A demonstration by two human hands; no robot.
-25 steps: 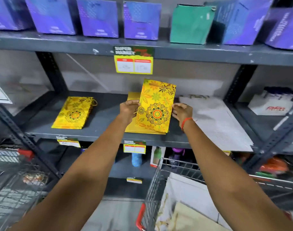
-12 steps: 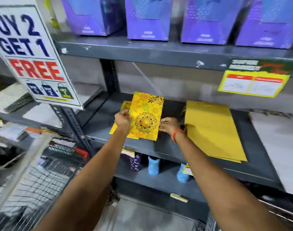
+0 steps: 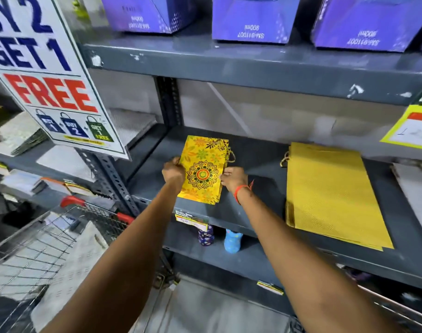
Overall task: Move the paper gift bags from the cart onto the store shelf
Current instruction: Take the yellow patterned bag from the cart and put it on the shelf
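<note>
A grey metal store shelf (image 3: 258,162) with perforated uprights fills the view, its painted boards scuffed and chipped along the front edges. The board above carries a row of purple boxes (image 3: 250,20) printed with small upside-down lettering. A white sign (image 3: 46,75) reading "GET 1 FREE" in blue and red hangs at the left, and a yellow price tag (image 3: 414,131) is clipped to the upper board's edge at the right. A wire cart (image 3: 32,255) with red corner caps stands at the lower left, pale flat paper lying inside it.

On the middle board, near its front edge, a small stack of yellow gift bags (image 3: 205,169) lies flat, glossy paper printed with flowers and a round mandala. Its long axis runs from the front of the shelf toward the back, leaning slightly right, with the cord handles at the far end. The left hand (image 3: 173,171) is curled closed on the stack's left edge; the right hand (image 3: 232,177), a red thread at its wrist, pinches the right edge.

Well to the right lies a larger stack of plain mustard bags (image 3: 330,193), flat, woven-textured, handles also toward the back.
</note>
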